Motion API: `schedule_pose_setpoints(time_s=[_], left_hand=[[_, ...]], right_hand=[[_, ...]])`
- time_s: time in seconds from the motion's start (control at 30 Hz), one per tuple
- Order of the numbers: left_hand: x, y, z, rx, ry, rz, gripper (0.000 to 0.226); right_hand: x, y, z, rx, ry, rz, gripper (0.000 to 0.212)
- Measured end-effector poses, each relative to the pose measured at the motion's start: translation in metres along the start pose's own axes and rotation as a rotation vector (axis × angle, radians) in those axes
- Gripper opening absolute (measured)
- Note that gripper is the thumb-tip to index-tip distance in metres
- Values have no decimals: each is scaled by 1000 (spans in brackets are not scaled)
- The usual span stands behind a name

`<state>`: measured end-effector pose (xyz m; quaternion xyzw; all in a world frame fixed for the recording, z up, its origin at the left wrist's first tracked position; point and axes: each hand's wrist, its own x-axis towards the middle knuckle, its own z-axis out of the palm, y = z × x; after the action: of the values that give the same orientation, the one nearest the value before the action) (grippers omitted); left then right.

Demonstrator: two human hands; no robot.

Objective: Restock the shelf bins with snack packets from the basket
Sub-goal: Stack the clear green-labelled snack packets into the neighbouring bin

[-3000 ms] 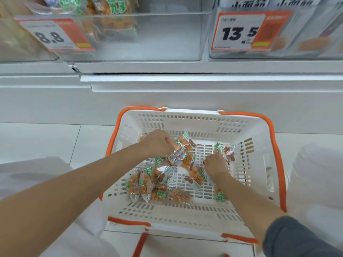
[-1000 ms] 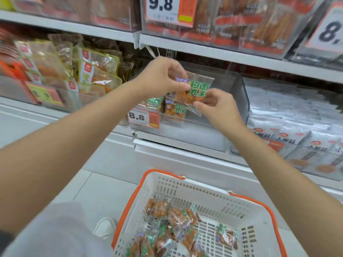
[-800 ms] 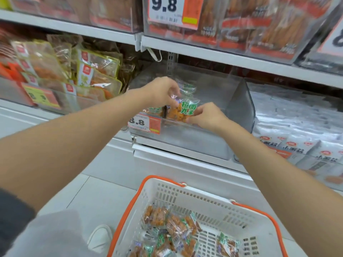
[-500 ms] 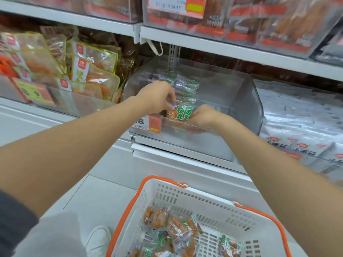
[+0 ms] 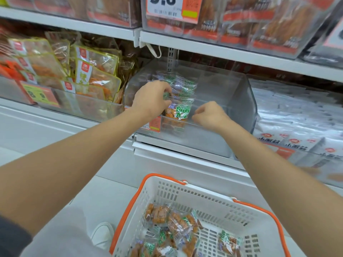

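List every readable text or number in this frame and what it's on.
"9.8", top cut off: upper price tag; its barcode digits too small.
"小面筋": white packs, lower right.
"8", partly: yellow-orange tag, left bin; rest blurred.
Green characters on the packet by the left hand: blurred, unreadable.
Orange bin tag: mostly hidden by the arm.
Basket packets: too small.

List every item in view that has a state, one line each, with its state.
Clear bin: open-topped, only its left side stocked.
Packets in the bin: standing in a row, front one upright.
Left hand: fingers curled on the row of packets.
Right hand: curled at the bin's front rim, nothing visible in its grip.
Basket: on the floor, handles down, part filled.
Basket packets: loose, jumbled.
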<state>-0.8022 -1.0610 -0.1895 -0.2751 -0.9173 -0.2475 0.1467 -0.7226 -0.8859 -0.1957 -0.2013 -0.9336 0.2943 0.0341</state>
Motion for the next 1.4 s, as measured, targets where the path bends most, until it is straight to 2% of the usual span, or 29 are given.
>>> schedule_pose_setpoints(time_s=[0.1,0.13,0.2,0.33,0.43,0.57,0.63,0.77,0.8,0.87,0.9,0.97,1.1,1.2,1.3,1.4], left_hand=[[-29,27,-4,-100,74,-45,9],[-41,38,-3,-155,74,-60,5],[-69,58,3,-267,26,-121,11],[-130,76,32,-386,-141,-296,14],[-173,69,60,-327,-327,-376,12],[-212,57,101,-152,-717,-380,18],[-221,56,116,-54,-853,-342,23],[-220,57,127,9,-888,-310,26],[-219,57,129,14,-885,-318,25],[-218,55,132,28,-885,-339,22],[-219,53,133,34,-891,-349,21],[-220,50,135,42,-906,-368,19],[-222,47,134,35,-923,-392,19],[-221,47,129,22,-936,-403,20],[-221,47,125,14,-940,-422,16],[-220,45,122,25,-937,-435,24]], right_hand=[[-37,4,-8,52,348,-273,24],[-51,7,-7,103,407,-349,23],[-78,19,1,136,438,-425,20],[-122,64,34,61,306,-332,19],[-140,109,68,27,23,-140,17],[-154,174,131,1,-440,177,17],[-160,203,164,-6,-532,264,20],[-158,230,209,102,-585,399,25],[-157,235,222,114,-615,388,42],[-156,236,249,17,-646,252,84],[-158,235,261,-20,-641,192,95],[-161,234,286,27,-621,205,104],[-165,230,305,-67,-492,260,95],[-173,224,306,-92,-527,316,88],[-179,221,310,1,-544,378,77],[-180,218,309,43,-516,401,78]])
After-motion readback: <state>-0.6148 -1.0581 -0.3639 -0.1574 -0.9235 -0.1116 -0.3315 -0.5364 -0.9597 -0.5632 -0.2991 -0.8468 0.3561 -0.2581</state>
